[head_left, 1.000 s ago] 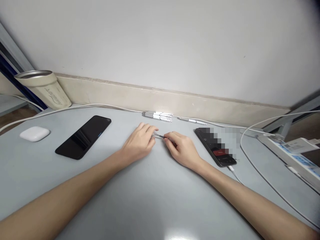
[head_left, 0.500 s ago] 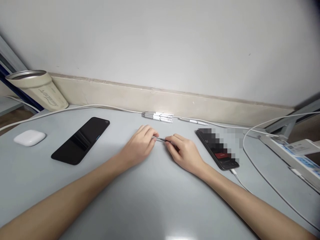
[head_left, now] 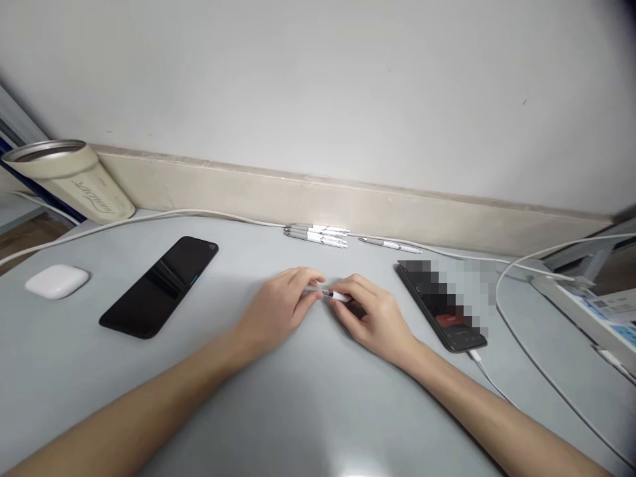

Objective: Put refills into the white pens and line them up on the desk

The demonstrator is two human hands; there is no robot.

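Left hand (head_left: 283, 308): clamped on slim grey pen part (head_left: 313, 289)
Right hand (head_left: 376, 311): clamped on smooth white barrel (head_left: 340, 297)
Placement: both pieces roughly end to end between the hands
Table (head_left: 298, 404): glossy, pale grey

Bare left hand (head_left: 281, 305) and bare right hand (head_left: 381, 318) above the middle of the table (head_left: 298, 417).
Both hands are slender, with slim fingers, smooth backs and narrow, uncovered wrists (head_left: 243, 341). The left forearm (head_left: 169, 401) and right forearm (head_left: 477, 405), bare as far as they show, are smooth and rounded, slim near the table's middle and broader toward its near side.
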